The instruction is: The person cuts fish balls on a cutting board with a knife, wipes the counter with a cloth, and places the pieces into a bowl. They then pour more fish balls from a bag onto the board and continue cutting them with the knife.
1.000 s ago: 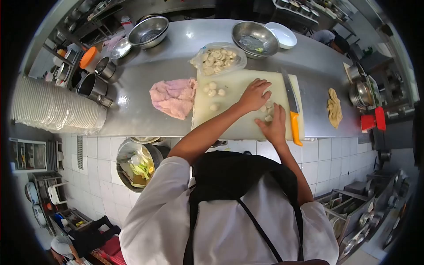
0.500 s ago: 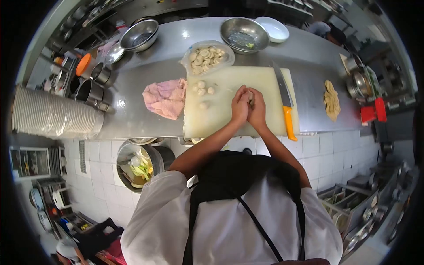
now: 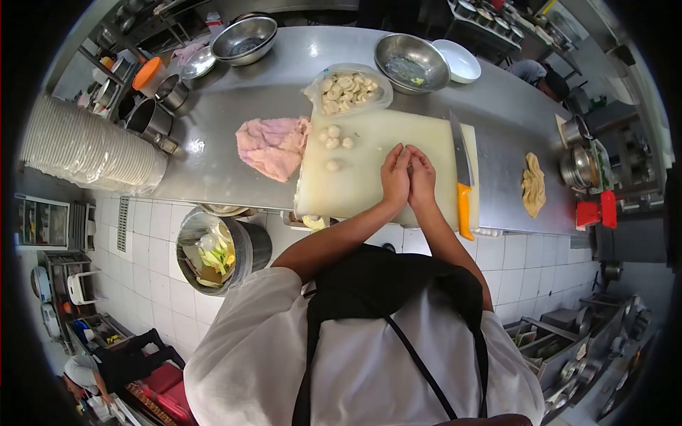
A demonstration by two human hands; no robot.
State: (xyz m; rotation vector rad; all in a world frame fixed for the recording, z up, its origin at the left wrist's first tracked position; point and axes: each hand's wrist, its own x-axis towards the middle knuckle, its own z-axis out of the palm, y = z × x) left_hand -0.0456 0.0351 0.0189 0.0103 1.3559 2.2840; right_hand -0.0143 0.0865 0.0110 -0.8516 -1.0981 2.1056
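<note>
Over the white cutting board (image 3: 355,188), my left hand (image 3: 395,177) and my right hand (image 3: 423,177) are cupped palm to palm, fingertips pointing away from me. Both are closed, and whatever lies between the palms is hidden. To their left on the board sit several small pale round pieces (image 3: 334,143), with one more apart from the group. Behind the board, a clear plastic bag (image 3: 384,91) holds many pale, roundish pieces. A large knife with an orange handle (image 3: 464,211) lies along the board's right side, blade pointing away.
A pink cloth (image 3: 273,147) lies left of the board, a yellowish cloth (image 3: 533,184) to the right. Metal bowls (image 3: 245,44) and a white bowl (image 3: 462,62) stand at the back. Stacked containers (image 3: 92,145) fill the left end. Below is a scrap bin (image 3: 249,248).
My hands have closed further together, covering the pale thing that showed between them. The view has shifted slightly. The pieces on the board and the knife stay in place.
</note>
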